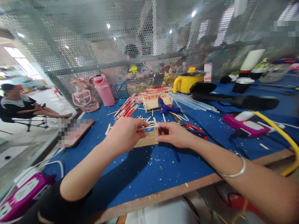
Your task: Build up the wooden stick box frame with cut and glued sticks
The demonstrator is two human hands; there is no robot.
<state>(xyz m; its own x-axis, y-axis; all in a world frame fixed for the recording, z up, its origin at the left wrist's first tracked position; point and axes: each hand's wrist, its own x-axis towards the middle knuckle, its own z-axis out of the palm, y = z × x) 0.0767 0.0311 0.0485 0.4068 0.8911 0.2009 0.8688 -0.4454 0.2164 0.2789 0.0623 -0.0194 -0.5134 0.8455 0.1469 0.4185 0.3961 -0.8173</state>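
A small frame of pale wooden sticks [147, 142] stands on the blue tabletop between my hands. My left hand [127, 132] is closed in a pinch on a thin wooden stick [149, 127] along the top of the frame. At the frame's right corner post, my right hand [174, 134] pinches with thumb and fingers. Behind them sits a second wooden stick model [151, 104], with a blue glue gun [167, 107] against its right side. Red-and-white packed sticks [127, 107] lie to its left.
Pink bottle [105, 90], clear bottle [84, 96] and phone [78, 133] stand or lie at left. Yellow pot [189, 81], clear glue sticks [196, 102], pliers [196, 130], cables and a purple power strip [247, 124] are at right. A seated person [21, 102] is far left.
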